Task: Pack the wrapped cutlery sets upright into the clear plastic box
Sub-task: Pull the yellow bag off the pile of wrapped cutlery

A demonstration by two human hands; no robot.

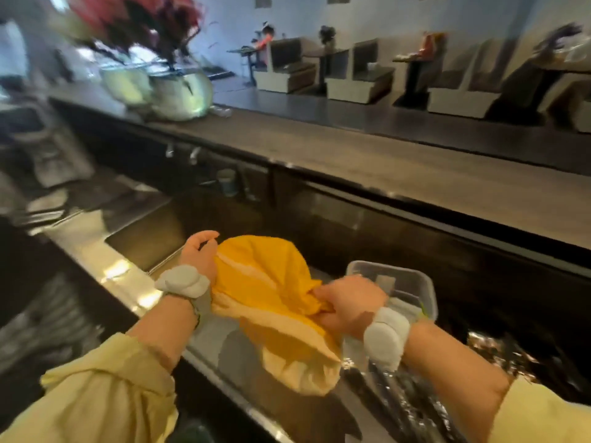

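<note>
A yellow-orange cloth hangs bunched over the steel counter between my hands. My left hand holds its upper left edge, fingers curled. My right hand grips a gathered fold at the cloth's right side. The clear plastic box stands just behind my right hand, with pale contents inside that I cannot make out. Wrapped cutlery in shiny clear film lies on the counter under my right forearm, blurred.
A steel counter with a sink basin runs to the left. A raised dark bar top carries round glass vases with flowers. Booth seats and tables stand far behind.
</note>
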